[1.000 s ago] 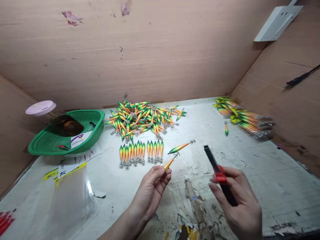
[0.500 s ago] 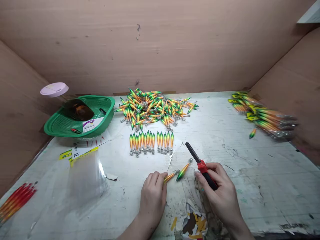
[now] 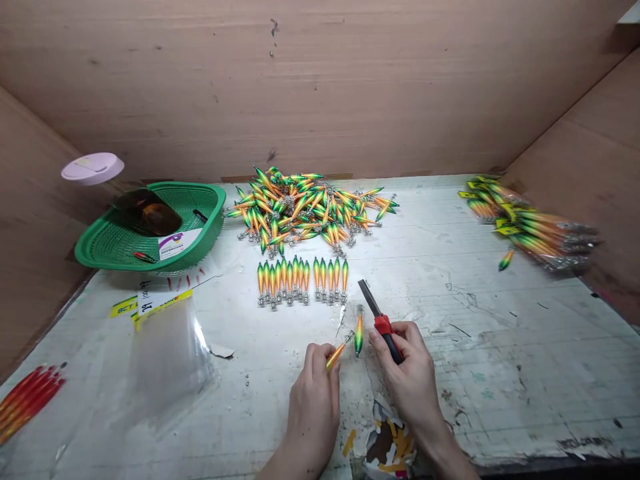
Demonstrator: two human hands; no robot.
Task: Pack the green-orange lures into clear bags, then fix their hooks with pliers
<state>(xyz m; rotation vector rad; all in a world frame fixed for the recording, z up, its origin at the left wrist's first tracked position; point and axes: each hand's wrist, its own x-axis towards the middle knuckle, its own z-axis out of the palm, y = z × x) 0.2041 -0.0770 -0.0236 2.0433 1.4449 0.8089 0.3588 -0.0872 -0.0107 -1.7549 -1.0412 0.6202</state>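
My left hand (image 3: 314, 393) is closed on an orange squid jig (image 3: 336, 357), whose wire hook crown points up and right. Just beside that crown is a second green-and-orange squid jig (image 3: 359, 337), green end toward me; I cannot tell whether the two touch. In my right hand (image 3: 407, 363) is a utility knife (image 3: 383, 325) with a red and black handle, its dark blade pointing away and to the left. Beyond the hands, several matching jigs stand side by side in a row (image 3: 283, 280). Farther back lies a large heap of loose jigs (image 3: 300, 210).
At left a green basket (image 3: 85, 250) holds a lidded cup (image 3: 150, 213) and a card. Clear plastic bags (image 3: 167, 353) lie in front of it, with red jigs (image 3: 30, 400) farther left. Packed jigs (image 3: 540, 233) lie at right. The table top is torn (image 3: 385, 440) near me.
The knife and my right hand have moved left, nearer my left hand. The loose jig has turned from slanted to nearly straight. The camera view has shifted a little.
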